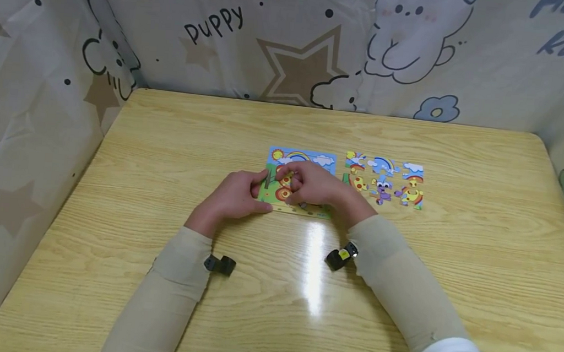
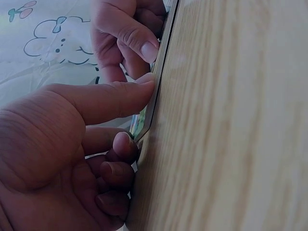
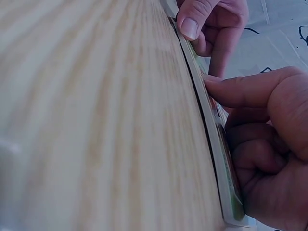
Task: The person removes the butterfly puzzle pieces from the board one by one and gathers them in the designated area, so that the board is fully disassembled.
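Note:
A colourful jigsaw puzzle board (image 1: 323, 160), printed with a sun, a rainbow and clouds, lies flat on the table. My left hand (image 1: 238, 194) grips its left side, thumb along the front edge and index finger at the left edge. In the left wrist view, that left hand (image 2: 62, 139) has its other fingers loosely curled against the table. Over the board, my right hand (image 1: 313, 184) rests with thumb and index finger bent down onto the picture. In the right wrist view, the right hand's thumb (image 3: 240, 91) touches the board's surface; whether a piece lies between its fingers is hidden.
Several loose puzzle pieces (image 1: 384, 166) lie in two rows right of the board, some partly behind my right wrist. The wooden table (image 1: 166, 134) meets a printed cloth (image 1: 292, 44) at the back and sides. Each sleeve carries a small black wrist camera (image 1: 220, 265).

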A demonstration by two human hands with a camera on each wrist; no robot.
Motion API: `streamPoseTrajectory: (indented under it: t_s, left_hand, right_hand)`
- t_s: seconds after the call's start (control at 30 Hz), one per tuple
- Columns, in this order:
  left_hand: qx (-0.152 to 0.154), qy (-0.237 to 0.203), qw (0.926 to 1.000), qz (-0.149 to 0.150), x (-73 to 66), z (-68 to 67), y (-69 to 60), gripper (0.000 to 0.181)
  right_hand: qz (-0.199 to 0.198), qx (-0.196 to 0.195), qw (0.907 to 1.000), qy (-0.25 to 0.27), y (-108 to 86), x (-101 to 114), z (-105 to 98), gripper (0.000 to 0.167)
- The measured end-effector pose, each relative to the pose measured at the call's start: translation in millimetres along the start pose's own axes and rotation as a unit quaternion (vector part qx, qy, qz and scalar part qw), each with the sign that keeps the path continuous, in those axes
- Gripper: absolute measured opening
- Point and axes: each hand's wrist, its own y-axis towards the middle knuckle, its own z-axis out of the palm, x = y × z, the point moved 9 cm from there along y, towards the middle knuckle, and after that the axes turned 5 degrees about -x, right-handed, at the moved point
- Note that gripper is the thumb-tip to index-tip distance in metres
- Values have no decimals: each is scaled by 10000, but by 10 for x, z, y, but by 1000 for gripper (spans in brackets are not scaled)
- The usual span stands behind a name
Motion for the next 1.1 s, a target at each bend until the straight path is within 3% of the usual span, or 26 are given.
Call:
streamPoseTrajectory:
  t_s: [1.1]
  left_hand:
    - [-14, -18, 10000, 26, 9, 3, 8, 85]
  right_hand:
    - [-205, -155, 9970, 724, -49, 35, 14, 43]
